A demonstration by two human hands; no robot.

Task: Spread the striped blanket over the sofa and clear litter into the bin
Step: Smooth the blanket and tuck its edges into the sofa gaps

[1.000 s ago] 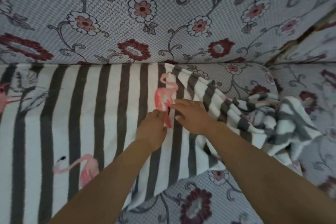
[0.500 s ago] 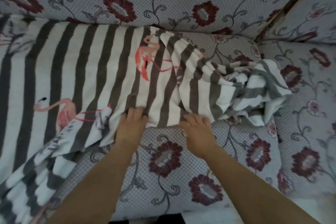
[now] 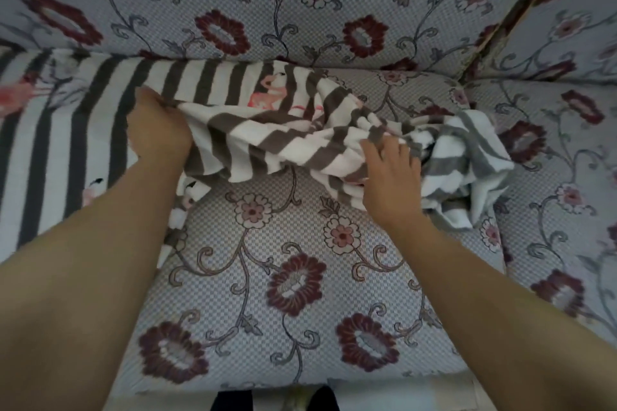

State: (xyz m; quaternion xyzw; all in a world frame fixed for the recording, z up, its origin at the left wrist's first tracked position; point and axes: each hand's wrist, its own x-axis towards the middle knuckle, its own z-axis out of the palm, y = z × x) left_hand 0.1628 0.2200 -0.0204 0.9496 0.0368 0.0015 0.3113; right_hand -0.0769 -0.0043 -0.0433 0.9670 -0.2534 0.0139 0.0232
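The striped blanket (image 3: 273,140) lies only partly spread over the sofa (image 3: 287,294). From about nine o'clock to eleven o'clock its stripes run flat and smooth across the seat up to the backrest, but from the middle out toward three o'clock it is twisted into a rumpled heap, with a loose bundle ending near the sofa's corner. The front of the seat cushion, at six o'clock, is bare floral fabric.

The left hand (image 3: 157,133), at about ten o'clock, has its fingers curled round a fold of the blanket where the flat part meets the bunch. The right hand (image 3: 390,173), at about two o'clock, lies on the crumpled part with fingers reaching into the folds — whether they pinch the cloth or merely press on it I cannot tell.

As I judge it, the spreading is perhaps half done: the right portion needs untwisting and drawing toward three o'clock and forward. No litter and no bin are in view — that part seems wholly left to do
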